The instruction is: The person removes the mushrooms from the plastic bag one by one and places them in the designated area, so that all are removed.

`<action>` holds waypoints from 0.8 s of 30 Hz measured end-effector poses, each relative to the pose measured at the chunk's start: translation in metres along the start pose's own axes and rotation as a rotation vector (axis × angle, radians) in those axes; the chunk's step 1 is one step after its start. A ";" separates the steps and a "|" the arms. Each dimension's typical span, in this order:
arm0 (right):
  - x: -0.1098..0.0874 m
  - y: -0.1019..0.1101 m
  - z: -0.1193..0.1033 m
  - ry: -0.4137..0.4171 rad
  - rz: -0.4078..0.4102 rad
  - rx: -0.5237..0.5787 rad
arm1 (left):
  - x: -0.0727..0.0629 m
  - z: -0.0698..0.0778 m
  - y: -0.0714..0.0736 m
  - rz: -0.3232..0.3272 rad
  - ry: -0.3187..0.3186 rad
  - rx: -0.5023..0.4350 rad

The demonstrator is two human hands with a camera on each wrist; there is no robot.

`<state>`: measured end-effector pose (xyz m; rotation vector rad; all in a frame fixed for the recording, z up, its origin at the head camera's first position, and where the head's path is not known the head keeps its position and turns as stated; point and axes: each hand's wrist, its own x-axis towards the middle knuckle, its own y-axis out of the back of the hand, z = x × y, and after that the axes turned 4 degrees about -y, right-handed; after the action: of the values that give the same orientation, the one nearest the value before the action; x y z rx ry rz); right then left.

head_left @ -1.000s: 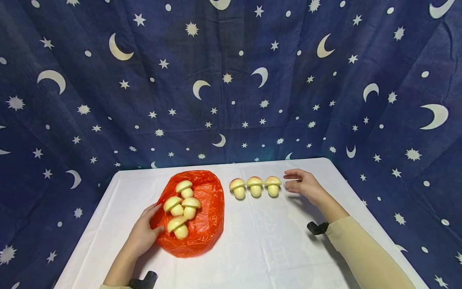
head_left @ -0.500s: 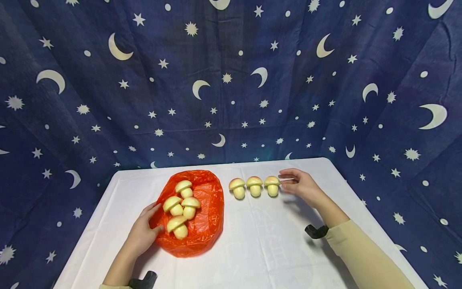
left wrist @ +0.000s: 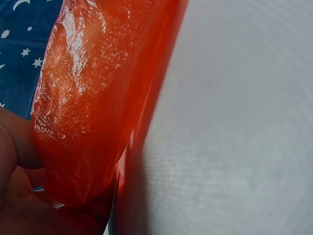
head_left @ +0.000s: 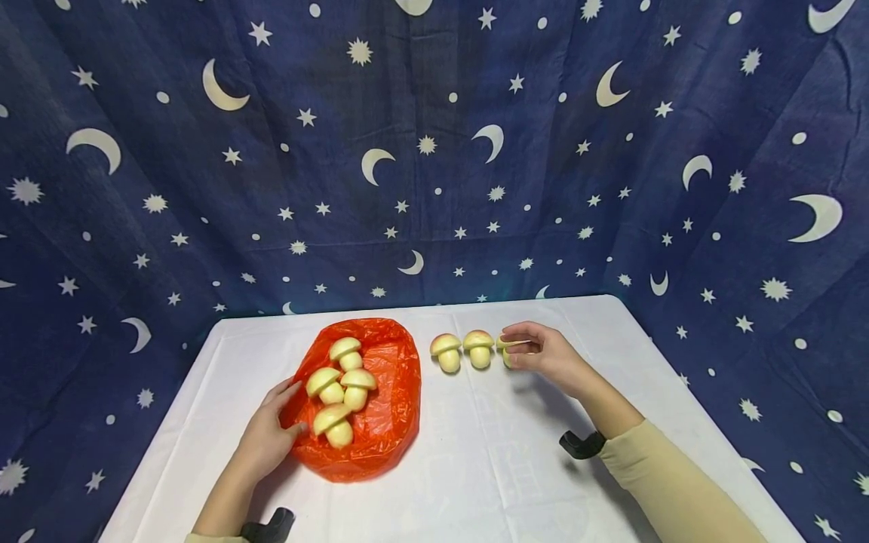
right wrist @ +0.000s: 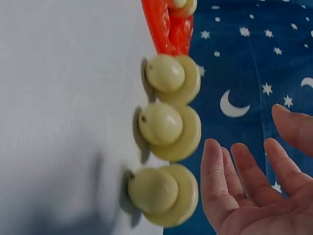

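Note:
A red plastic bag (head_left: pixel 397 400) lies spread with its mouth up at the left of the table, and several toy mushrooms (head_left: pixel 358 379) are inside it. My left hand (head_left: pixel 266 436) grips the bag's left side; in the left wrist view the red film (left wrist: pixel 83 107) runs between its thumb and fingers. To the right of the bag, three pale yellow mushrooms with reddish cap tops stand in a row: a left one (head_left: pixel 448 354), a middle one (head_left: pixel 479 351) and a right one (right wrist: pixel 161 193). My right hand (head_left: pixel 551 354), fingers parted and holding nothing, partly covers the right one in the head view.
A white cloth (head_left: pixel 462 483) covers the table. Behind and on both sides hangs a dark blue curtain (head_left: pixel 434 188) with moons and stars. Each wrist carries a black camera mount, such as the one (head_left: pixel 582 445) under the right wrist.
My right hand has moved left, from beside the mushroom row to over the rightmost mushroom, partly hiding it. The left hand, the bag and the mushrooms have stayed in place.

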<state>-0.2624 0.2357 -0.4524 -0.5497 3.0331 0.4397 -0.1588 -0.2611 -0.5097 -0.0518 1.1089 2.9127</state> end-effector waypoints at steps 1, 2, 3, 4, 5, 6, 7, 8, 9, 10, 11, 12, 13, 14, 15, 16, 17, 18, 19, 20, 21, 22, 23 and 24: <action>0.000 -0.003 0.000 0.005 -0.008 0.001 | 0.000 0.000 0.000 0.002 -0.002 0.001; 0.001 -0.007 0.000 0.009 -0.014 0.003 | 0.000 -0.001 0.000 0.004 -0.004 0.003; 0.001 -0.010 0.000 0.013 -0.020 0.007 | 0.000 -0.001 0.000 0.006 -0.007 0.005; 0.001 -0.013 0.000 0.015 -0.027 0.014 | 0.000 -0.001 0.000 0.009 -0.009 0.004; 0.002 -0.017 0.000 0.020 -0.035 0.014 | 0.000 -0.001 0.000 0.010 -0.011 0.005; 0.002 -0.019 0.000 0.018 -0.037 0.018 | 0.000 -0.001 0.000 0.012 -0.011 0.004; 0.003 -0.022 0.000 0.017 -0.043 0.024 | 0.000 -0.001 0.000 0.013 -0.011 0.004; 0.003 -0.025 0.000 0.021 -0.050 0.027 | 0.000 -0.001 -0.001 0.013 -0.009 0.004; 0.004 -0.028 0.000 0.021 -0.056 0.034 | 0.000 -0.002 -0.001 0.013 -0.007 0.004; 0.005 -0.030 0.000 0.026 -0.061 0.037 | 0.000 -0.001 -0.001 0.012 -0.005 0.005; 0.005 -0.032 0.000 0.026 -0.065 0.043 | 0.000 -0.001 -0.001 0.011 -0.003 0.007; 0.006 -0.035 -0.001 0.023 -0.067 0.052 | 0.000 -0.001 -0.001 0.009 -0.002 0.009; 0.007 -0.037 -0.001 0.026 -0.070 0.056 | 0.000 -0.001 -0.001 0.008 0.000 0.011; 0.007 -0.039 -0.002 0.032 -0.072 0.058 | 0.000 -0.001 -0.002 0.007 -0.001 0.013; 0.008 -0.042 -0.002 0.034 -0.072 0.060 | 0.000 -0.001 -0.002 0.007 -0.002 0.013; 0.009 -0.044 -0.003 0.045 -0.074 0.060 | 0.000 -0.001 -0.002 0.006 -0.002 0.014; 0.010 -0.046 -0.004 0.052 -0.077 0.065 | 0.000 0.000 -0.002 0.006 -0.002 0.014; 0.011 -0.049 -0.004 0.060 -0.082 0.067 | 0.000 0.000 -0.002 0.005 -0.002 0.014; 0.013 -0.051 -0.005 0.069 -0.087 0.066 | 0.000 0.000 -0.002 0.005 -0.002 0.015; 0.014 -0.054 -0.006 0.074 -0.094 0.071 | 0.000 0.000 -0.002 0.006 -0.001 0.014; 0.015 -0.056 -0.007 0.076 -0.100 0.077 | 0.000 0.001 -0.002 0.006 0.000 0.014; 0.017 -0.059 -0.007 0.073 -0.105 0.084 | 0.000 0.001 -0.002 0.006 0.000 0.014; 0.018 -0.061 -0.008 0.069 -0.108 0.089 | 0.000 0.001 -0.002 0.007 -0.002 0.015; 0.019 -0.064 -0.009 0.063 -0.111 0.098 | 0.000 0.002 -0.002 0.008 -0.003 0.017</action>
<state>-0.2579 0.1698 -0.4625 -0.7341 3.0432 0.2732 -0.1591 -0.2586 -0.5098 -0.0422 1.1355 2.9096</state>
